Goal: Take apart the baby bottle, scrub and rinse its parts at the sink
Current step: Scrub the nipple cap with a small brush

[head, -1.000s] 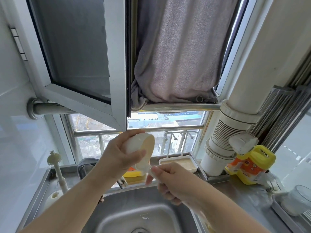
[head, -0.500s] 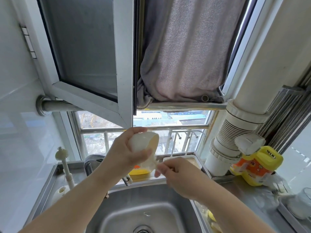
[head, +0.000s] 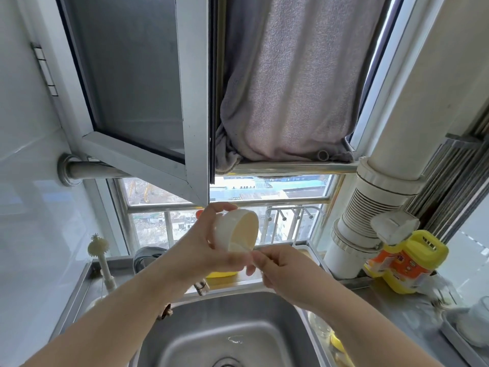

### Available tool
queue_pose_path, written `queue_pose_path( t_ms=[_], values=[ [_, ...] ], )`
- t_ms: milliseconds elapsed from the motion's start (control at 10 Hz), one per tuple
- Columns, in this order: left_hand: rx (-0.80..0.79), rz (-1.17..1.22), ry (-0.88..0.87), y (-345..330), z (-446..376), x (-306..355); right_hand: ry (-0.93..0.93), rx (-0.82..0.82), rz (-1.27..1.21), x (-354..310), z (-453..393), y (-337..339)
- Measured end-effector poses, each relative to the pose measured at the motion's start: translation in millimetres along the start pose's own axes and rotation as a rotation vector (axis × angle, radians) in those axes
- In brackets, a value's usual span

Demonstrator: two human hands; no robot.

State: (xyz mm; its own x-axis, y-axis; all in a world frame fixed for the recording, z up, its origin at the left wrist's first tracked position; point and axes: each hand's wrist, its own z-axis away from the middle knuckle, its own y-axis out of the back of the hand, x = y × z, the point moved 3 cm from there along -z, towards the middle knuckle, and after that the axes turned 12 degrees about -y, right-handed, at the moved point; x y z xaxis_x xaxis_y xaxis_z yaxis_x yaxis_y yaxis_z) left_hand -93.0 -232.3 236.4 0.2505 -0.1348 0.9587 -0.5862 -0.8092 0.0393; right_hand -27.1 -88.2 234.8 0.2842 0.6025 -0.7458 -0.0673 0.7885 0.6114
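My left hand (head: 209,250) holds a cream-white, cup-shaped bottle cap (head: 238,230) above the sink (head: 238,329), its open side turned to the right. The fingertips of my right hand (head: 280,268) are pinched together at the cap's lower rim. Whether a small separate piece sits between them I cannot tell. A clear bottle part with something yellow (head: 328,335) lies on the counter at the sink's right edge, partly hidden by my right forearm.
A bottle brush (head: 99,250) stands upright at the back left, beside the faucet (head: 144,256). A yellow detergent bottle (head: 404,263) and a white pipe (head: 352,234) stand at the right. A tray (head: 460,340) lies at the far right. An open window sash (head: 148,107) hangs overhead.
Both hands stay together over the sink with the cap. My right fingertips have drawn in closer to the cap's lower rim. The view has shifted slightly.
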Motion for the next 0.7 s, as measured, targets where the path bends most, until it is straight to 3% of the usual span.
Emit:
queue_pose_path(
  t_ms=[100,200,300,400,600,700],
  values=[
    [0.093,0.126,0.128,3.7,-5.8,-2.6,0.070,0.108,0.110,-2.5,3.4,0.9],
    [0.104,-0.008,0.168,1.3,-4.9,-7.3,0.234,0.399,0.669,-4.6,3.3,4.3],
    [0.082,-0.020,0.159,1.4,-1.9,-6.7,0.391,0.745,0.911,-9.8,4.9,10.9],
    [0.106,-0.014,0.065,2.7,-5.5,0.6,0.294,0.639,0.728,-10.4,3.1,2.4],
    [0.156,-0.079,-0.128,3.5,2.0,-1.0,-0.152,-0.180,-0.267,-4.0,-1.0,-17.0],
    [0.162,-0.107,-0.111,4.9,1.0,-2.6,-0.138,-0.083,-0.138,-1.7,-0.5,-11.8]
  ],
)
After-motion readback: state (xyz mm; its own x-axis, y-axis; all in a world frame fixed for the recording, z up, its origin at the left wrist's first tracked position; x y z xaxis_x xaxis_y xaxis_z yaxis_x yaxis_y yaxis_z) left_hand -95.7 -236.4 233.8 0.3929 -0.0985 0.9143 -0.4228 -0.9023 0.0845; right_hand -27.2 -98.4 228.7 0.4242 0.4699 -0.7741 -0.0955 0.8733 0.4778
